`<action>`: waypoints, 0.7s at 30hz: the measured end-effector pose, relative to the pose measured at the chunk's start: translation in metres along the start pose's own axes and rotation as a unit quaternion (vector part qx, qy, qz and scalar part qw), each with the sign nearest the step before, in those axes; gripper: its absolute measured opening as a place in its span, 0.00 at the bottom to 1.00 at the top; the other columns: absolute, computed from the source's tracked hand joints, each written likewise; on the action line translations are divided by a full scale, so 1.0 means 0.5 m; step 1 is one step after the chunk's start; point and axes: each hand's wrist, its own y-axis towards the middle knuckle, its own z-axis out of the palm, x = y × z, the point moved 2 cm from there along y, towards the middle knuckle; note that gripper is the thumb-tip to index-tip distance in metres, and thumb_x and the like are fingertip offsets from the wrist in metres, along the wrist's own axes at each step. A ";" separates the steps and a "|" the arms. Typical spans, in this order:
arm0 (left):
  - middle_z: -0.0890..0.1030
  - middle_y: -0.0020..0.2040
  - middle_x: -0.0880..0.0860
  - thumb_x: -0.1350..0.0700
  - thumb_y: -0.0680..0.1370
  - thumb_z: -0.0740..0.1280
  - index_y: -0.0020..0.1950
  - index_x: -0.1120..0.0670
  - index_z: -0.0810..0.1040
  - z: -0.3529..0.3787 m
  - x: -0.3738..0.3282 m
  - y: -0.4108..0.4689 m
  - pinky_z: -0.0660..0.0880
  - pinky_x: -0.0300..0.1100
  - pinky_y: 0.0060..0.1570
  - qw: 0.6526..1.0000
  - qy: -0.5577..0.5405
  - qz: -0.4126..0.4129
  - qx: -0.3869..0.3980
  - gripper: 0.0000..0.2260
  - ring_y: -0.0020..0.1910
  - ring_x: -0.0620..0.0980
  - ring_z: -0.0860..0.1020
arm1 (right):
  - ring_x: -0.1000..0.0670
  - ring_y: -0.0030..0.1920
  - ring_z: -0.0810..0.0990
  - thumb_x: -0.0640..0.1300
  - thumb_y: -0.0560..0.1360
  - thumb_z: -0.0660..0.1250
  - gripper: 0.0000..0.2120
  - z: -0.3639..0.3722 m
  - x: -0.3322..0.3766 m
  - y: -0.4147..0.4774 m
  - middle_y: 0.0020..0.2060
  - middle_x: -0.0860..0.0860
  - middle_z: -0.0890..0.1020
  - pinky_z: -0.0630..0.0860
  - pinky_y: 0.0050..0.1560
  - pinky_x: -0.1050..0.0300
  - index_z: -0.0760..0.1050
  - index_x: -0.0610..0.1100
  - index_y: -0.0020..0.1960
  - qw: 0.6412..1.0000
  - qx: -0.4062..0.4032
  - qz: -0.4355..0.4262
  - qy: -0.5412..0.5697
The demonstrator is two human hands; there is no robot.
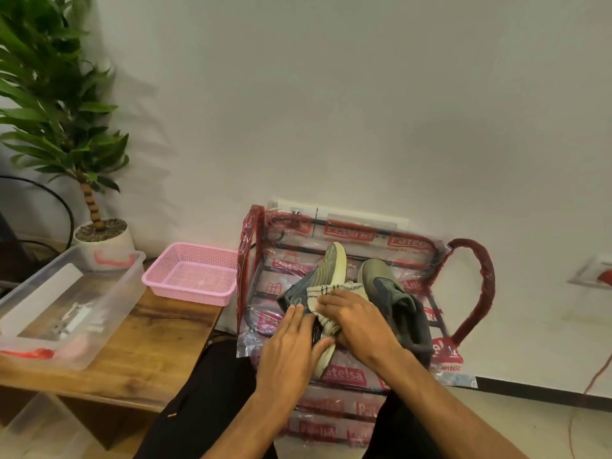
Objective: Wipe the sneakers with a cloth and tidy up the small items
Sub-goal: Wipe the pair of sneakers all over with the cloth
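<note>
Plastic-wrapped metal rack [351, 231] carries two grey-green sneakers, a tipped sneaker [326, 270] beside an upright sneaker [381, 276]. On the tipped one, the right hand [357, 323] grips a bunched striped cloth [323, 293], while the left hand [291, 342] rests there with straight fingers.

Sneakers [381, 276] lay side by side on the rack [473, 293]; to its left the worktop [159, 329] carried a basket [192, 276] and a bin [66, 303], a plant [89, 193] behind.
</note>
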 end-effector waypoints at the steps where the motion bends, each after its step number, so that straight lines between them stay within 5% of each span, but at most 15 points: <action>1: 0.59 0.78 0.52 0.31 0.75 0.45 0.76 0.52 0.59 0.002 0.000 -0.003 0.60 0.39 0.72 1.000 -0.007 -0.008 -0.002 0.36 0.78 0.46 0.54 | 0.47 0.54 0.82 0.37 0.57 0.79 0.22 -0.003 -0.004 -0.006 0.51 0.50 0.85 0.80 0.52 0.53 0.84 0.44 0.52 1.000 -0.004 -0.003 -0.001; 7: 0.64 0.76 0.51 0.33 0.77 0.49 0.75 0.53 0.59 0.005 0.012 0.010 0.65 0.39 0.69 1.000 0.010 -0.020 0.006 0.33 0.76 0.46 0.60 | 0.48 0.53 0.81 0.38 0.62 0.79 0.17 -0.014 -0.010 0.006 0.50 0.50 0.85 0.79 0.53 0.53 0.84 0.44 0.50 0.998 -0.003 0.017 -0.056; 10: 0.61 0.78 0.52 0.35 0.79 0.51 0.75 0.53 0.59 0.010 0.010 0.006 0.59 0.38 0.71 0.999 0.023 -0.015 0.017 0.31 0.77 0.46 0.56 | 0.49 0.52 0.82 0.40 0.58 0.81 0.21 -0.014 0.009 -0.020 0.50 0.51 0.84 0.79 0.53 0.55 0.84 0.45 0.50 1.000 0.004 -0.016 -0.021; 16: 0.57 0.79 0.53 0.33 0.77 0.47 0.76 0.54 0.58 0.003 0.002 0.008 0.58 0.40 0.73 1.000 0.013 -0.013 0.006 0.34 0.78 0.47 0.52 | 0.46 0.62 0.74 0.38 0.72 0.70 0.17 -0.009 -0.012 0.007 0.61 0.48 0.77 0.71 0.64 0.51 0.78 0.43 0.61 0.996 0.048 0.018 -0.077; 21: 0.52 0.80 0.54 0.35 0.79 0.49 0.78 0.55 0.51 0.010 0.000 -0.009 0.57 0.40 0.73 1.000 -0.010 -0.015 0.014 0.35 0.78 0.47 0.50 | 0.48 0.58 0.76 0.36 0.68 0.73 0.19 -0.028 -0.011 -0.016 0.58 0.51 0.78 0.75 0.57 0.51 0.81 0.45 0.58 0.998 0.060 -0.021 -0.015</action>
